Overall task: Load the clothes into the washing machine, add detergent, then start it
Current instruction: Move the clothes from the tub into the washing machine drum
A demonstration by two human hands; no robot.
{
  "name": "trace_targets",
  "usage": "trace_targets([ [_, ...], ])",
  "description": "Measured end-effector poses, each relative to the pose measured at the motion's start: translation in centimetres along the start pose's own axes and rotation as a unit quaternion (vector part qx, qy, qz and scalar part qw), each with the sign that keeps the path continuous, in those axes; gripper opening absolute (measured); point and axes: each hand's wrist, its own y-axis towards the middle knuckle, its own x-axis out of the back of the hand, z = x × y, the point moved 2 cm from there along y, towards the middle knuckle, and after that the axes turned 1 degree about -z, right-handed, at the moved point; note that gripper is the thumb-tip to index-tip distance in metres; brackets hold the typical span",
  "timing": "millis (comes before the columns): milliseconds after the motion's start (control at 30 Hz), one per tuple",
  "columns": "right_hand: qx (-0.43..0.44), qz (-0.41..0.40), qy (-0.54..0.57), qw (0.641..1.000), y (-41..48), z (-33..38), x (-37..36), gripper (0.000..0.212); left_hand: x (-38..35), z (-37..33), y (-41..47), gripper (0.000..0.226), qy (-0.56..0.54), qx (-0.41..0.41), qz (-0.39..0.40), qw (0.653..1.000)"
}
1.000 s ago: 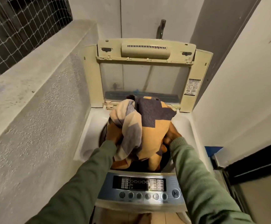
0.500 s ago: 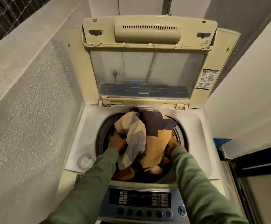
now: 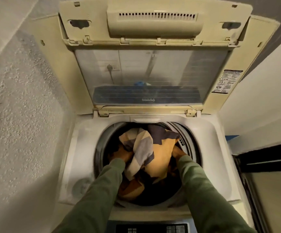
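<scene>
- Both arms reach forward from the near edge into the open top of the washing machine (image 3: 84,148). The green sleeves (image 3: 99,190) run in a narrow V toward the drum (image 3: 101,145).
- Left hand (image 3: 122,154): inside the drum mouth on its left side, back of the hand up. It grips the clothes (image 3: 156,148) from the left, and its fingertips are buried in the folds and not visible.
- Right hand (image 3: 178,153): inside the drum mouth on its right side, close to the ring. It grips the clothes from the right. Only the wrist end and part of the back show; the rest is under cloth.
- The clothes sit bunched between the two hands, inside the drum opening. One fold hangs down near the left wrist, and lower folds trail toward the near side of the drum.
- Cloth: soft and crumpled, in blocks of yellow-orange, cream, grey and dark navy.
- Drum: round opening with a grey ribbed ring and a dark interior.
- Machine top: off-white plastic, dusty-looking, with a round cap (image 3: 81,187) at the near left corner.
- Lid (image 3: 153,39): raised at the far side, with a yellowed cream frame, a slotted vent and a clear window. A printed sticker (image 3: 227,81) sits on its right edge.
- Control panel (image 3: 153,228): at the near edge between the sleeves, only partly in frame.
- Left wall (image 3: 18,115): rough, grainy plaster.
</scene>
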Motion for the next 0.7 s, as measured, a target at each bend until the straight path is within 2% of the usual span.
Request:
trace_targets([
  [100,0.011,-0.027,-0.084,0.996,3.9,-0.9,0.1,0.056,-1.3,1.5,3.5,0.098,0.039,0.010,0.019,0.999],
  [133,0.007,-0.026,-0.112,0.993,5.4,-1.3,0.3,0.063,-1.4,1.3,3.5,0.089,0.053,-0.004,0.031,0.998],
  [200,0.016,-0.034,-0.119,0.992,8.2,-2.3,0.7,0.059,-0.1,-1.1,0.4,0.058,0.049,-0.036,0.049,0.997],
  [267,0.012,-0.038,-0.131,0.991,5.0,-0.8,-0.1,0.055,0.3,-1.9,-0.3,0.028,-0.004,-0.029,0.065,0.997],
  [300,0.012,-0.038,-0.128,0.991,4.4,-0.3,-0.3,0.050,0.3,-2.0,0.1,0.020,-0.026,-0.025,0.070,0.997],
  [367,0.007,-0.017,-0.128,0.992,4.1,0.4,-1.2,0.035,0.2,-2.2,0.7,0.025,-0.049,-0.013,0.069,0.996],
  [400,0.012,-0.012,-0.139,0.990,4.5,0.6,-1.7,0.036,0.2,-2.3,0.9,0.033,-0.050,-0.003,0.072,0.996],
  [467,0.040,-0.015,-0.170,0.984,5.7,0.7,-2.4,0.048,0.2,-2.7,0.8,0.041,-0.052,0.001,0.073,0.996],
  [500,0.057,-0.010,-0.187,0.981,6.1,0.6,-2.6,0.046,0.2,-3.0,0.5,0.042,-0.051,-0.002,0.075,0.996],
  [533,0.067,-0.004,-0.185,0.980,7.2,0.2,-2.7,0.046,0.2,-3.2,0.2,0.041,-0.050,-0.007,0.076,0.996],
  [633,0.086,0.004,-0.184,0.979,4.2,0.9,-2.8,0.062,0.2,-3.3,-0.5,0.037,-0.061,-0.024,0.069,0.996],
  [700,0.107,0.026,-0.219,0.970,2.7,0.9,-2.5,0.044,0.4,-3.5,-1.4,0.037,-0.075,-0.032,0.062,0.995],
])
